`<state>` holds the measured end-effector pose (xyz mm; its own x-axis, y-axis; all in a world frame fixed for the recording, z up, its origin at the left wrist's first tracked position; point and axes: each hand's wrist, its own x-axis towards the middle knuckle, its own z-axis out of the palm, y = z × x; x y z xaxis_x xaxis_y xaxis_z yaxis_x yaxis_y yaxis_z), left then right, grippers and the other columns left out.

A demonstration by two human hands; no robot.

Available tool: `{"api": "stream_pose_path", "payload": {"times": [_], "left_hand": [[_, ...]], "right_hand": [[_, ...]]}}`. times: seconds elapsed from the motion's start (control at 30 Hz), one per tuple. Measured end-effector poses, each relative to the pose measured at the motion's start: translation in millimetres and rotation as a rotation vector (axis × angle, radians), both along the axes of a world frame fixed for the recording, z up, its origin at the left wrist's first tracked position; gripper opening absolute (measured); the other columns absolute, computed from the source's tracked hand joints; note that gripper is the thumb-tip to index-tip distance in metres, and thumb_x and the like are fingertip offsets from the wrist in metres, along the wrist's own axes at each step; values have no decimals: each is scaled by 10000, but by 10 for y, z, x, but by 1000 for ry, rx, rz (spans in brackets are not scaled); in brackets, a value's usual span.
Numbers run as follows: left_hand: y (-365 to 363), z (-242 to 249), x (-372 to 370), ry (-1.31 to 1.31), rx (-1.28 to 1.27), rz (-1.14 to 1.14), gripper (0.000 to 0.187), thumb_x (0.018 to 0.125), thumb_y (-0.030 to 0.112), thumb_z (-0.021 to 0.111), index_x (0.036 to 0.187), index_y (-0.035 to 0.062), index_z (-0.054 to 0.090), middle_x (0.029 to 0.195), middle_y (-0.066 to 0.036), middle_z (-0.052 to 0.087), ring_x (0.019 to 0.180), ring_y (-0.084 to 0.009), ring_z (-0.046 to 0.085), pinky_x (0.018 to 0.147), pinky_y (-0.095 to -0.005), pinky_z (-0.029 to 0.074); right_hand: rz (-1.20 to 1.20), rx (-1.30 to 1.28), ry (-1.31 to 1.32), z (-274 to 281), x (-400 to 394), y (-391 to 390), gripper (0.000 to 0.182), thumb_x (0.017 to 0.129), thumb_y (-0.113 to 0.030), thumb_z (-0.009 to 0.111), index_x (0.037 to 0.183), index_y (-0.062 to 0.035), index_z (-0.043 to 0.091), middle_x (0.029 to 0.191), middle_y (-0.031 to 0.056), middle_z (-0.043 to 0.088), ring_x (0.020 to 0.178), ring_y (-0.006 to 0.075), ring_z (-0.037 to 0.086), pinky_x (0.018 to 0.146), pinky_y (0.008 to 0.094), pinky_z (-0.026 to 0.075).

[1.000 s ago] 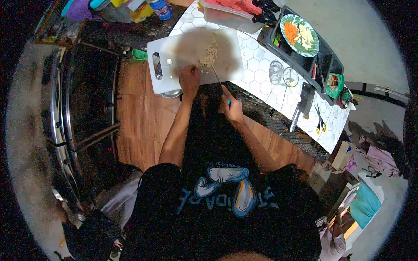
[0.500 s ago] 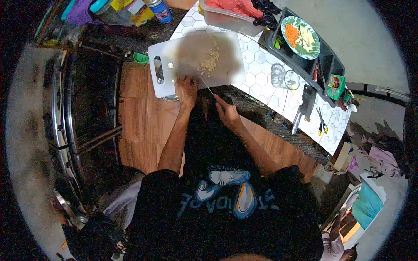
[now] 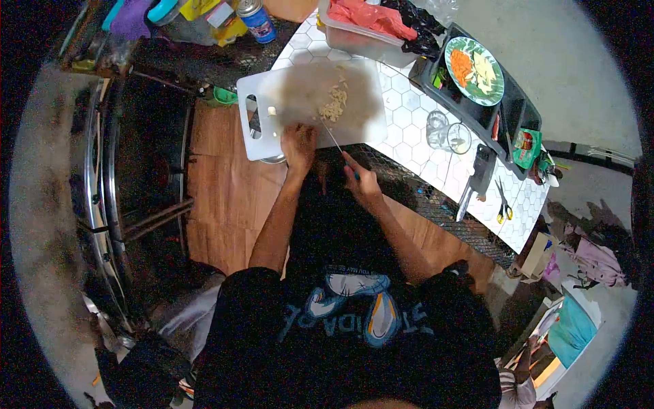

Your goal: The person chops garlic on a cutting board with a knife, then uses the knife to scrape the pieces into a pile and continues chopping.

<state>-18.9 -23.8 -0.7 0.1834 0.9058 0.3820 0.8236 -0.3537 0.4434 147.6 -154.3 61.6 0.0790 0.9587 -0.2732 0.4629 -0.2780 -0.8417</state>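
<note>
A white cutting board with a handle slot lies near the table's corner. Small pale chopped pieces form a loose pile on it, and a few pale bits lie near the slot. At the board's near edge my left hand is closed, fingers curled down; what they hold, if anything, is hidden. My right hand grips the handle of a thin-bladed knife. The blade slants up and left over the board's edge, its tip close to the pale pile and to my left fingers.
Right of the board stand two drinking glasses. A cleaver and yellow-handled scissors lie farther right. A dark tray bears a plate of orange and pale cut pieces. Behind stands a plastic tub; a blue can is back left.
The whole view has shifted slightly, so the board and table sit lower and farther right. The knife's tip now lies nearer the pale pile. Both hands stay at the board's near side.
</note>
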Motion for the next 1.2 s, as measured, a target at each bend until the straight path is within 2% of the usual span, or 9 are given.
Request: {"api": "stream_pose_path", "payload": {"times": [0.03,0.07,0.13,0.27,0.53,0.67,0.87,0.93,1.2], "left_hand": [[-30,10,-53,-123,-65,18,98,733,132,705,813,76,705,880,-105,651,857,-321,597,767,-435,471],[-20,9,-76,-118,-68,15,98,733,132,705,813,76,705,880,-105,651,857,-321,597,767,-435,471],[-33,11,-88,-84,-39,10,116,719,96,718,831,66,707,869,-123,648,852,-342,592,741,-447,469],[-46,103,-33,-138,-40,32,138,737,112,718,866,61,714,856,-129,646,845,-345,592,730,-454,471],[108,86,98,-132,6,117,121,727,136,733,840,93,736,824,-118,659,790,-337,615,709,-437,492],[149,59,73,-120,-58,82,96,730,141,721,806,83,731,807,-115,660,777,-335,624,695,-433,497],[168,134,116,-103,-21,64,88,721,127,716,798,84,726,781,-110,661,772,-331,623,689,-434,496],[151,159,115,-68,-26,107,88,722,131,712,799,90,728,786,-109,662,782,-329,620,687,-436,491],[149,-32,74,-34,-10,117,107,751,152,712,827,77,725,866,-124,661,813,-329,602,726,-432,481]], "right_hand": [[15,-48,-22,-7,-16,-7,423,1008,-280,480,1377,-73,489,908,256,676,805,324,697,744,402,518],[12,-50,-16,-18,-24,-8,423,1008,-280,480,1377,-73,489,908,256,676,805,324,697,744,402,518],[49,-7,-55,51,-25,11,391,999,-215,496,1358,-61,501,1099,270,634,973,390,654,776,398,520],[32,-14,-22,109,-52,19,379,991,-193,506,1344,-56,512,1168,255,605,1064,404,588,791,403,514],[42,43,-36,143,-62,32,373,986,-196,513,1324,-39,530,1074,293,612,864,438,640,716,417,505],[38,55,-6,146,-60,6,375,989,-206,506,1338,-70,526,1060,306,604,881,445,635,716,425,508],[-16,-53,45,189,-119,28,383,990,-203,505,1367,-136,507,721,282,575,593,438,558,568,412,471],[-1,-15,-5,156,-124,25,394,987,-179,510,1379,-141,495,589,243,483,472,368,462,508,398,426],[12,149,-102,-10,3,-181,405,989,-177,507,1392,-146,484,672,238,535,526,342,502,537,391,439]]}}
